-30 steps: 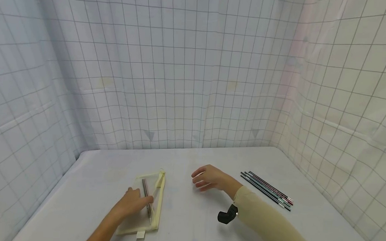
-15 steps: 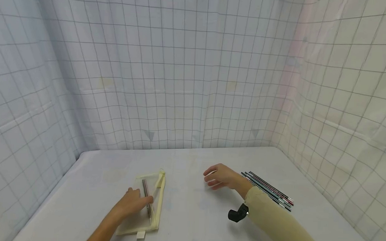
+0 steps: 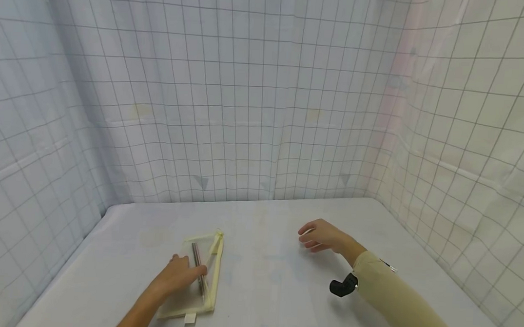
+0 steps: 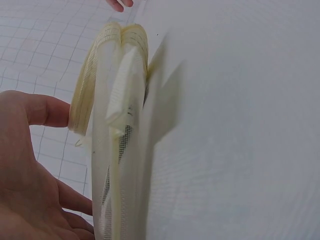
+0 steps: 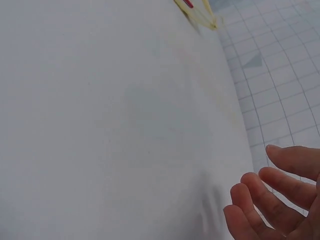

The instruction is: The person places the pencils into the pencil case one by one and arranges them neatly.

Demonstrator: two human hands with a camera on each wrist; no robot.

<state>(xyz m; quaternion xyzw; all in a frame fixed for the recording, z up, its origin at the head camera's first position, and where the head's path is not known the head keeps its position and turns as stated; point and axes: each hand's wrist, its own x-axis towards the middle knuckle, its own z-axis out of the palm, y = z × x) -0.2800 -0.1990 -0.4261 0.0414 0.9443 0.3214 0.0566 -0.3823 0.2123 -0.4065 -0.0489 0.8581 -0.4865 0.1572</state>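
A see-through zip pouch (image 3: 216, 278) with pale yellow trim lies on the left of the table, two slim pencils (image 3: 198, 263) showing inside. My left hand (image 3: 178, 277) rests on its upper face, thumb towards the zip side. In the left wrist view the thumb tip touches the yellow zip band (image 4: 85, 95), and the other fingers lie along the same face. My right hand (image 3: 322, 235) hovers over the table right of centre, fingers loosely bent and holding nothing. Beyond its sleeve peek the ends of loose pencils (image 3: 389, 265); the rest of them is hidden.
White cloth covers the table (image 3: 257, 261). A grid-patterned curtain (image 3: 255, 109) encloses the back and both sides. A black device (image 3: 343, 286) sticks out from the right wrist. A small white tab (image 3: 190, 319) shows at the pouch's near edge.
My right hand has moved rightwards, away from the pouch, and its sleeve now covers most of the loose pencils. The left hand and the pouch have stayed put.
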